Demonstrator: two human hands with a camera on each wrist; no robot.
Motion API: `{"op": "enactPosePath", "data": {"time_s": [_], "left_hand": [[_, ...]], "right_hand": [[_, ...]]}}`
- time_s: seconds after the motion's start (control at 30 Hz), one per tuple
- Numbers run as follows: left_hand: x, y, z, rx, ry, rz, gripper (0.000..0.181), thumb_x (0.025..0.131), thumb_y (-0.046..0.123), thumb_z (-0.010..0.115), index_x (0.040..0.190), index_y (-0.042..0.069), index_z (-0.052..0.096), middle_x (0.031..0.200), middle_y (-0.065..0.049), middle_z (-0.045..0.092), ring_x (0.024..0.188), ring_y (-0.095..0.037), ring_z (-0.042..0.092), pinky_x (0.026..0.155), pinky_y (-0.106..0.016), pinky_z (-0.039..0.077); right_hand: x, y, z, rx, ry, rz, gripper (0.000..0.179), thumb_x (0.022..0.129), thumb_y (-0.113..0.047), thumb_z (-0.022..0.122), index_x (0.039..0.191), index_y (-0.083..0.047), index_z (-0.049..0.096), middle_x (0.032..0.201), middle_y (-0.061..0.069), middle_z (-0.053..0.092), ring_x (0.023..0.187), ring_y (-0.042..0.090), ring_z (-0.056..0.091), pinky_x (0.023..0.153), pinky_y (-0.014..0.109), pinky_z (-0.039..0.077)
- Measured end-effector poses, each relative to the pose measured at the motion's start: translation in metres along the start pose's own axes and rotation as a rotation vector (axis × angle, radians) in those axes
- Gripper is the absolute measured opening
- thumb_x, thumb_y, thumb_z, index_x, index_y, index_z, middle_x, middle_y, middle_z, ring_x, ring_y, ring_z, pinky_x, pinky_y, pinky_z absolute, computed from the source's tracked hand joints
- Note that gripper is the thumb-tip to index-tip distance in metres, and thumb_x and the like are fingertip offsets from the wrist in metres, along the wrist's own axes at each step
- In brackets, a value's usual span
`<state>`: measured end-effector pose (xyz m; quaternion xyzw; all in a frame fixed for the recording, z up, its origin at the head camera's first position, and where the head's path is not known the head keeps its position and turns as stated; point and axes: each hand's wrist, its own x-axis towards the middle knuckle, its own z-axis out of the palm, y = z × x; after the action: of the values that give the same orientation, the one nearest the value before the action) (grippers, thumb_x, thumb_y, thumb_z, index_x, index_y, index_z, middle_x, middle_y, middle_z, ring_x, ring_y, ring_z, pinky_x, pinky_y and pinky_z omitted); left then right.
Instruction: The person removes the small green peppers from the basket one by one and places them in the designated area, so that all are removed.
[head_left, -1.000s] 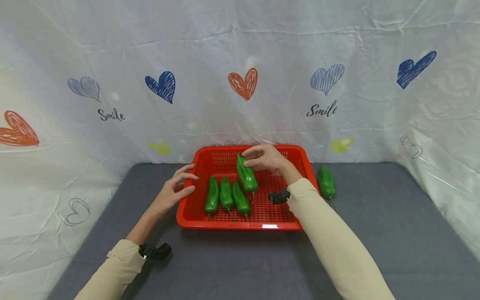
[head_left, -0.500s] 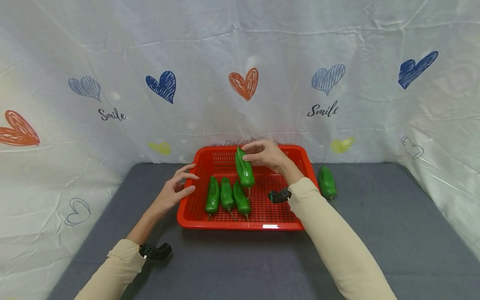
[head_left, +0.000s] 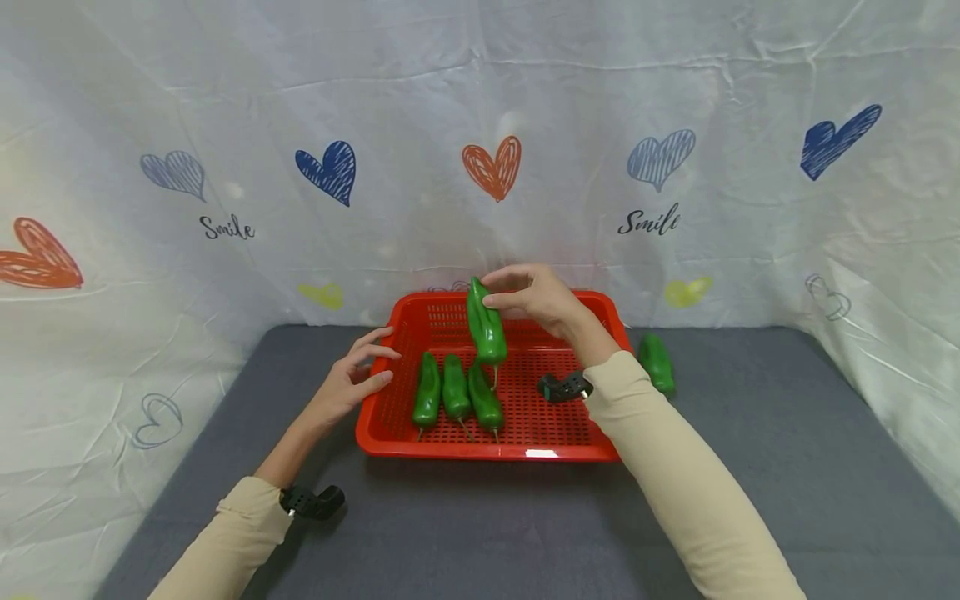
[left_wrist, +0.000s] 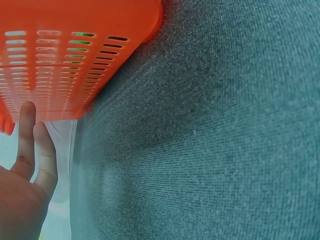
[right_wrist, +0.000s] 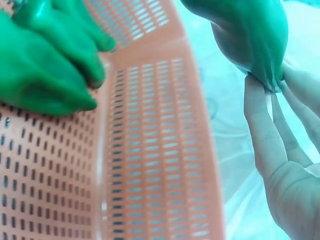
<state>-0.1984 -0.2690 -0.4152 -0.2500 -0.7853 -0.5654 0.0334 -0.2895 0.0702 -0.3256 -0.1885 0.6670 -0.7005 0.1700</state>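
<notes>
My right hand (head_left: pixel 542 302) pinches a green pepper (head_left: pixel 487 329) by its tapered tip and holds it above the back part of a red plastic basket (head_left: pixel 450 450). The pepper hangs stem down. In the right wrist view, thumb and fingers meet on the tip of this pepper (right_wrist: pixel 257 42). Inside the basket, left of the middle, lie three more green peppers (head_left: pixel 455 390) side by side. My left hand (head_left: pixel 347 385) is at the basket's left rim, fingers spread; in the left wrist view two fingers of the hand (left_wrist: pixel 25 185) extend straight by the slotted outer wall (left_wrist: pixel 55 65).
Another green pepper (head_left: pixel 657 365) lies on the grey cloth (head_left: pixel 765 433) right of the basket, partly behind my right sleeve. A white curtain (head_left: pixel 405 167) printed with hearts hangs close behind the basket. Slotted walls rise around the basket's floor.
My right hand has lifted the pepper higher, moving it up and slightly back from the basket's floor. The left hand and the other peppers have stayed in place.
</notes>
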Motion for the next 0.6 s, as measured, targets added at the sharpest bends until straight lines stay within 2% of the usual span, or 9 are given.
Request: {"op": "enactPosePath", "data": {"time_s": [0.13,0.33,0.5,0.6], "left_hand": [[0.0,0.0,0.0,-0.002,0.001,0.006,0.026,0.098,-0.003,0.061,0.125,-0.004,0.062,0.16,-0.013,0.029,0.121,-0.027,0.051,0.079,-0.03,0.051],[0.0,0.001,0.0,0.004,0.002,-0.003,0.026,0.099,-0.002,0.061,0.125,-0.003,0.062,0.16,-0.012,0.029,0.127,-0.028,0.046,0.081,-0.03,0.05],[0.0,0.0,0.0,0.006,0.002,-0.013,0.026,0.099,-0.001,0.062,0.125,-0.002,0.063,0.16,-0.01,0.029,0.122,-0.03,0.05,0.08,-0.03,0.05],[0.0,0.0,0.001,0.01,0.003,-0.005,0.026,0.099,-0.001,0.062,0.125,-0.002,0.063,0.16,-0.011,0.03,0.126,-0.03,0.047,0.081,-0.03,0.049]], "right_hand": [[-0.005,-0.015,0.0,0.012,-0.004,-0.025,0.036,0.092,0.006,0.072,0.128,0.007,0.065,0.122,0.02,0.064,0.101,0.028,0.067,0.088,0.044,0.054],[-0.013,-0.037,-0.003,0.014,0.021,-0.037,0.038,0.091,0.008,0.071,0.129,0.008,0.064,0.122,0.022,0.063,0.098,0.028,0.069,0.086,0.044,0.055],[-0.022,-0.044,-0.009,0.028,0.036,-0.042,0.038,0.09,0.01,0.071,0.128,0.008,0.064,0.122,0.024,0.063,0.098,0.029,0.07,0.085,0.044,0.055],[-0.028,-0.047,-0.012,0.016,0.044,-0.038,0.038,0.091,0.009,0.071,0.128,0.007,0.065,0.123,0.024,0.063,0.099,0.029,0.069,0.085,0.043,0.055]]}}
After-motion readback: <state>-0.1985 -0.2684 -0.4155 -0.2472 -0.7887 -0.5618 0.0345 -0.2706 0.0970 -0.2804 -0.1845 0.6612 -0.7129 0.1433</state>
